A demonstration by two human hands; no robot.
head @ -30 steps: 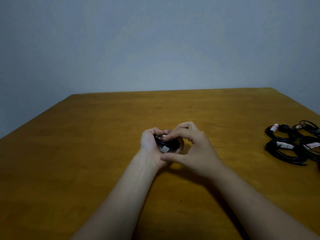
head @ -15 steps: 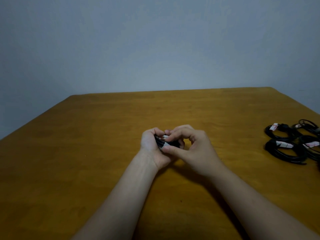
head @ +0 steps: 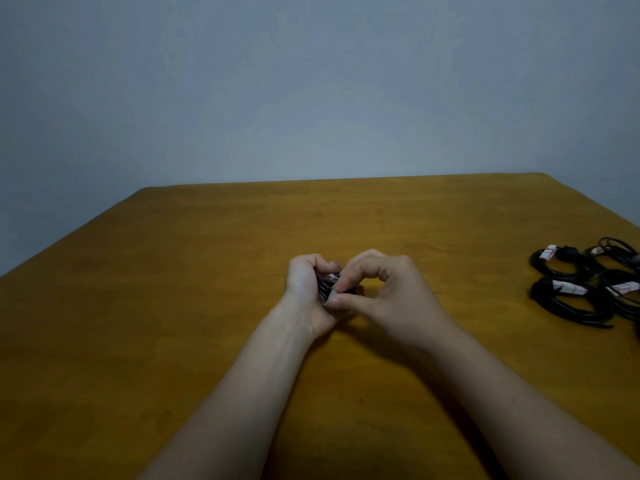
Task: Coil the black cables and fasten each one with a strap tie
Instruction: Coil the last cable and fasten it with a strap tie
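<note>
A wooden desk point(head: 194, 278) of warm orange-brown fills the lower half of the view, its grain running side to side in faint streaks. Its far edge is straight, with rounded corners at left and right. Behind it rises a plain grey-blue wall point(head: 311, 81), dimmer toward the left side.

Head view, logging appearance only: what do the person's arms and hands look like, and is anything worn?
The left hand and right hand are bare, no gloves. No ring, watch or bracelet shows. The left forearm and right forearm are uncovered down to the picture's bottom edge; no sleeve is in view.
</note>
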